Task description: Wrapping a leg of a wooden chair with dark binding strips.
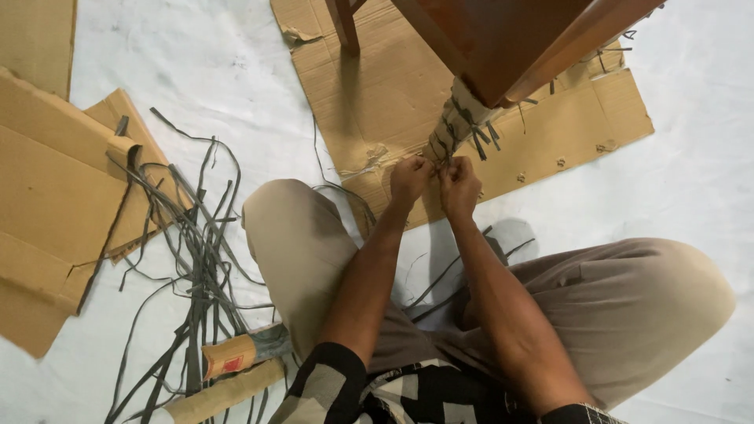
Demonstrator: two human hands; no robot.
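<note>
Both hands, left hand [410, 179] and right hand [459, 185], are pinched shut on dark rubber strips [449, 140] tied around the paper-wrapped chair leg [463, 118], which rests over flattened cardboard [542, 133]; a heap of loose strips [196, 251] lies on the floor to the left

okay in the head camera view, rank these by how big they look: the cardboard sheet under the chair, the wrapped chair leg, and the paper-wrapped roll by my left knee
1. Cardboard sheet, clearly the largest.
2. and 3. Wrapped chair leg and paper-wrapped roll: they look about alike. The roll lies nearer the camera, and both hands cover the leg's lower end, so ranking them is unsure.
</note>
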